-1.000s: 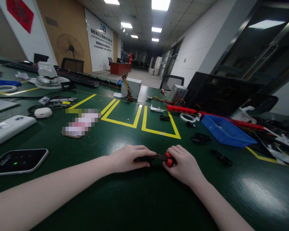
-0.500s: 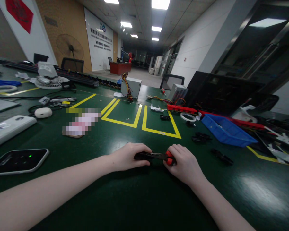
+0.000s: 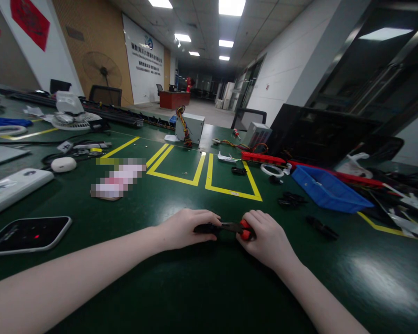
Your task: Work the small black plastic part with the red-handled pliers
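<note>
Near the middle of the green table, my right hand (image 3: 266, 236) is closed around the red-orange handles of a pair of pliers (image 3: 235, 227). The dark metal jaws point left. My left hand (image 3: 186, 228) pinches a dark black piece (image 3: 205, 228) between thumb and fingers. Its kind is too dim to tell. The jaws meet or overlap its right end, and whether they grip it cannot be made out. Fingers cover much of the handles.
A blue tray (image 3: 329, 190) stands to the right, with black parts (image 3: 291, 199) beside it. On the left lie a black-screened device (image 3: 28, 235), a white box (image 3: 16, 189) and a blurred-out phone (image 3: 118, 180). A power supply (image 3: 195, 127) stands behind yellow tape outlines.
Both hands keep nearly the same position and hold. The small light on the black-screened device has turned from green to red.
</note>
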The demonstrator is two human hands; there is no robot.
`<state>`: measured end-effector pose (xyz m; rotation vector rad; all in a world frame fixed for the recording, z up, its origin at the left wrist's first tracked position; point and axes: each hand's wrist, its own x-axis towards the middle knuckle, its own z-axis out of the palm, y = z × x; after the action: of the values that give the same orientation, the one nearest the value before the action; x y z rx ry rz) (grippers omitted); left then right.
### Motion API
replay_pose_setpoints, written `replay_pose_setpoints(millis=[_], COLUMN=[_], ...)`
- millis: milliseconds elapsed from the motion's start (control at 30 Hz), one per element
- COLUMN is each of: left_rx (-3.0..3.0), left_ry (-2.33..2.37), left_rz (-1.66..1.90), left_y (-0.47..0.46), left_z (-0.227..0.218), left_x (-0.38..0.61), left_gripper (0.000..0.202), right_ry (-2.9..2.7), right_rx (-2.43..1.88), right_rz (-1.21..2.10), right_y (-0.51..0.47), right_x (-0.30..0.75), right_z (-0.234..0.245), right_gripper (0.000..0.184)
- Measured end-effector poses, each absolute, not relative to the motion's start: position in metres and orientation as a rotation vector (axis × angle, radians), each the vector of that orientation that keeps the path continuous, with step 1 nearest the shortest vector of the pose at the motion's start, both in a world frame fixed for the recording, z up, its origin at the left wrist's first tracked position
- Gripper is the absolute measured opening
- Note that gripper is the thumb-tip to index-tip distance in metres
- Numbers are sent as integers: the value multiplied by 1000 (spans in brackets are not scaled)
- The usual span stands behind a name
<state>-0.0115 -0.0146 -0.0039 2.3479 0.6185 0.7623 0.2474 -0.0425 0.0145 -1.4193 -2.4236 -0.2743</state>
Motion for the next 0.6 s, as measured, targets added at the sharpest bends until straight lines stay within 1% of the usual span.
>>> replay_pose_setpoints(millis=[167,367,533,600], left_rx=[2312,2300,2225,2202], left_ry=[622,619,722,748], left_rz=[767,756,717,710], left_y=[-14,-15,-17,-16], left_z=[-3,-2,3,3], left_x=[-11,-11,-10,-9], left_gripper=[34,29,39,38], right_ry=[-2400,-2388,-2383,-2392], right_rx=[-1451,-1491,-1472,-1464], right_rz=[-209,-101,-201,-243], right_y=[-42,-42,-43,-43], right_x=[245,244,244,245], right_z=[13,12,14,14], right_gripper=[9,11,10,10])
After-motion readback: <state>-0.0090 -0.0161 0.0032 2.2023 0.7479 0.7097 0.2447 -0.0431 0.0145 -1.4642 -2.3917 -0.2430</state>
